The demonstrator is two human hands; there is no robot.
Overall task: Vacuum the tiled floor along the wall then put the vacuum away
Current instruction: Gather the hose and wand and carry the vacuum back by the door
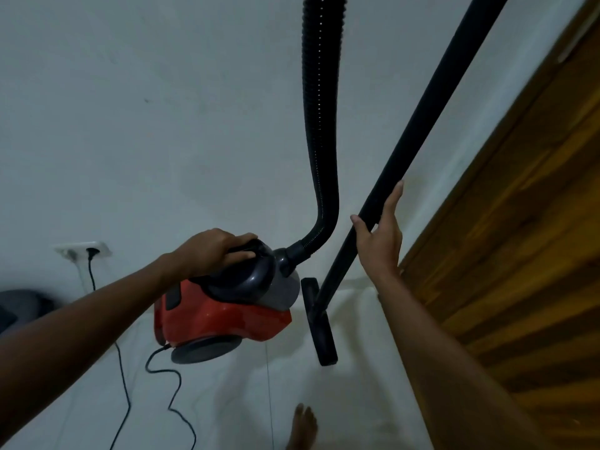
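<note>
Wooden door (519,222) takes up the whole right side of the frame, warm brown with slatted panels lower down. White wall socket (82,250) sits at the left edge, mid-height, with a black plug in it. Something dark grey and soft-looking (19,306) sits at far left, can't tell what.

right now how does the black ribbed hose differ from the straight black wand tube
The black ribbed hose is corrugated and bends near its base, where it plugs into the red and grey vacuum body; the straight black wand tube is smooth and rigid, slanting down to the flat black floor head. The right hand rests open against the wand; no hand touches the hose. Both are black and run up out of view.
</note>
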